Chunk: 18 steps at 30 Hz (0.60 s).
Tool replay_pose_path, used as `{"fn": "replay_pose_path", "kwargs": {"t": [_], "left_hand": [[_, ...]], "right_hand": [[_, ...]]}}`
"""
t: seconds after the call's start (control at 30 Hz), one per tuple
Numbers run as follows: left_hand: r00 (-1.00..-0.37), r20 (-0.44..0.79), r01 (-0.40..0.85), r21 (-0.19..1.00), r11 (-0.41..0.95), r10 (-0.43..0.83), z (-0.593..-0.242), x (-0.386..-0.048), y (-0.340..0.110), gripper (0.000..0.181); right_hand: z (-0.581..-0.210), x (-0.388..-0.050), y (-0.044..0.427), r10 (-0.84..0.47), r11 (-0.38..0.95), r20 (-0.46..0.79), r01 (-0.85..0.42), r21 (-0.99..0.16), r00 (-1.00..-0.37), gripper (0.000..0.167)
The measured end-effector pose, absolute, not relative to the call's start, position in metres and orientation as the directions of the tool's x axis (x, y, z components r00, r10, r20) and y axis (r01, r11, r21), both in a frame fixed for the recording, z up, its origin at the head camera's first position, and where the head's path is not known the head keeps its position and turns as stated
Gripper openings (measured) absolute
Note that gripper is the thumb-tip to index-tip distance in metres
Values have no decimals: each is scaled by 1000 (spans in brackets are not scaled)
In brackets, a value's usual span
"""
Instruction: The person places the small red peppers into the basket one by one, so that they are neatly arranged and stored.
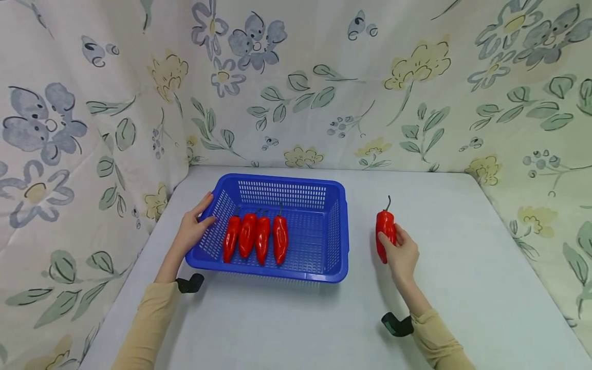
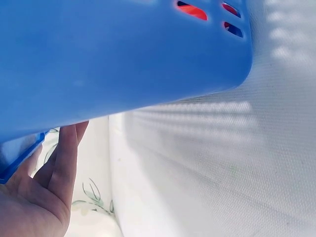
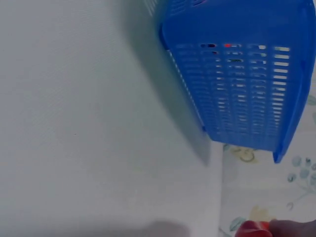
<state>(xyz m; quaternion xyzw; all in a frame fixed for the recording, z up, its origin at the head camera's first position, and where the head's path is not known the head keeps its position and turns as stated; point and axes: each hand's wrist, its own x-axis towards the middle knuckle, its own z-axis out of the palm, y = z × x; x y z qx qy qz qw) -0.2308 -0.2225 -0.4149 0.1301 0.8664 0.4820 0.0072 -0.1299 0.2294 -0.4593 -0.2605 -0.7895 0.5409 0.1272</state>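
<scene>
A blue plastic basket [image 1: 296,276] with slotted walls stands on the table, left of centre in the head view. My left hand [image 1: 189,230] grips its left rim, and the left wrist view shows those fingers [image 2: 64,163] partly hidden behind the basket wall. Inside, several red peppers [image 1: 247,236] with dark stems lie side by side toward the left. To the right of the basket, my right hand [image 1: 403,255] holds another red pepper [image 1: 385,226] between thumb and fingers, its stem pointing away from me. Only a bit of that pepper [image 3: 253,229] shows in the right wrist view.
The white table [image 1: 462,231] extends around the basket. A flower-patterned cloth [image 1: 296,128] hangs behind the table and along its sides. A black wrist camera [image 1: 190,283] sits on the left wrist, and another black camera [image 1: 396,325] on the right.
</scene>
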Motion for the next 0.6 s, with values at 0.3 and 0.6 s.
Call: {"fn": "replay_pose_path", "kwargs": {"t": [0.3, 0.6], "left_hand": [[-967, 106, 211, 839, 501, 230, -414, -231, -223, 57], [-965, 115, 221, 836, 502, 235, -416, -231, -223, 57]], "right_hand": [[-434, -129, 226, 572, 231, -66, 238, -943, -817, 61], [-413, -129, 223, 596, 206, -35, 195, -959, -802, 60]]}}
